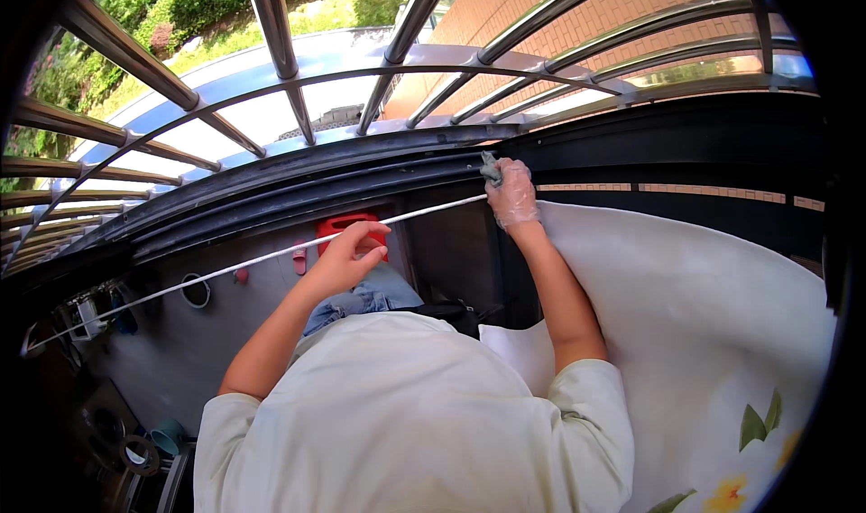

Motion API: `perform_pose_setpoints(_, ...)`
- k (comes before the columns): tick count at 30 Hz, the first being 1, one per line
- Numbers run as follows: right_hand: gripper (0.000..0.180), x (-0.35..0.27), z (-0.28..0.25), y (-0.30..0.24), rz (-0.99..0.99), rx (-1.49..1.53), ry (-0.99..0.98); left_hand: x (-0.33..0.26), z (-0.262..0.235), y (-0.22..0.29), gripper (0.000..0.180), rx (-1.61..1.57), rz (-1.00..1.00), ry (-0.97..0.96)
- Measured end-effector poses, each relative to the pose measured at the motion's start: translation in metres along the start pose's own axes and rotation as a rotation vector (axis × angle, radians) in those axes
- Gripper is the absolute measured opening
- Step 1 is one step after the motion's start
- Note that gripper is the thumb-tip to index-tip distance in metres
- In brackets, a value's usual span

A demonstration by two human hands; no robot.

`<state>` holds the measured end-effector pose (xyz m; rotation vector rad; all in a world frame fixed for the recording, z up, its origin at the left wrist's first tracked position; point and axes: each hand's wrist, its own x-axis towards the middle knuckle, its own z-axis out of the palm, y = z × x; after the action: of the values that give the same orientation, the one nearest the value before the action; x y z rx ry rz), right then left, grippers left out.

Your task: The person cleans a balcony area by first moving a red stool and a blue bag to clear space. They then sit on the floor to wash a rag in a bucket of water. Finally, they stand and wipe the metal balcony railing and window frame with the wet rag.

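Observation:
My right hand point(514, 194), in a clear plastic glove, grips a crumpled grey cloth point(491, 170). It holds the cloth against the inner end of the dark window track point(397, 168), by the corner of the frame. My bare left hand point(352, 256) hovers at chest height, its fingers loosely bent with a gap to the thumb and nothing visible between them. A taut white cord point(216, 271) runs from far left to beside my right wrist. The left hand's knuckles cover a short stretch of it; whether they touch it I cannot tell.
Shiny metal bars point(275, 35) curve outside the window. A white sheet with yellow flowers point(686, 305) hangs at my right. Below are a red plastic object point(354, 226), a pink slipper point(299, 260), a round basin point(196, 291) and a teal bucket point(167, 435).

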<state>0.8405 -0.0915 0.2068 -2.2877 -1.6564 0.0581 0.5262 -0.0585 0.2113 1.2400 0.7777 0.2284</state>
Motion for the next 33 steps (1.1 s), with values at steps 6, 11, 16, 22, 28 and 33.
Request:
perform_pose_setpoints(6, 0.011, 0.041, -0.001, 0.035, -0.320, -0.950, -0.117, 0.003, 0.018, -0.023, 0.020, 0.012, 0.038, 0.033)
perform_pose_setpoints(11, 0.011, 0.058, 0.024, 0.050, -0.389, -1.105, -0.343, -0.012, 0.011, -0.053, 0.018, -0.097, 0.004, 0.107)
perform_pose_setpoints(16, 0.012, 0.056, 0.071, 0.076, -0.491, -1.037, -0.384, -0.046, -0.001, -0.083, 0.017, -0.208, -0.035, 0.311)
perform_pose_setpoints(22, 0.015, 0.045, 0.061, 0.064, -0.153, -0.149, -0.256, -0.081, -0.011, -0.108, 0.014, -0.329, -0.147, 0.483)
perform_pose_setpoints(28, 0.025, 0.043, 0.049, 0.065, -0.062, 0.004, -0.345, -0.071, -0.013, -0.110, 0.014, -0.376, -0.132, 0.449)
perform_pose_setpoints(33, 0.023, 0.047, 0.064, 0.063, -0.180, -0.153, -0.242, -0.059, -0.016, -0.099, 0.014, -0.318, -0.107, 0.394)
